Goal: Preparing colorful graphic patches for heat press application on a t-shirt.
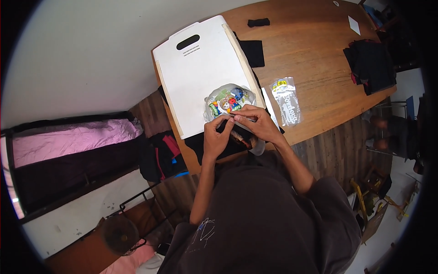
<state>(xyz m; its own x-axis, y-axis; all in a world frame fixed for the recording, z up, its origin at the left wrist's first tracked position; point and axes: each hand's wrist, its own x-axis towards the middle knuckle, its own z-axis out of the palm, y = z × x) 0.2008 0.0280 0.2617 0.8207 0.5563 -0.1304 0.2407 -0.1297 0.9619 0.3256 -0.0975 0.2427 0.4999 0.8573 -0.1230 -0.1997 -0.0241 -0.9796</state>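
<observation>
Both hands are meeting at the centre of the frame, at the near edge of a clear bag of colourful stickers (228, 101) lying on a white board (200, 68). The left hand (215, 137) is pinching the bag's lower edge, grip closed on it; the right hand (256, 122) is doing likewise from the right. The bag is stretching away toward the upper frame. To the right, a second printed bag (286, 100) is lying on the table (315, 50), with bare wood beyond it.

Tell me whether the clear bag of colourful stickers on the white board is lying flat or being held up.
Lying flat. The clear bag rests on the white board; the left hand and right hand pinch its near edge.
</observation>
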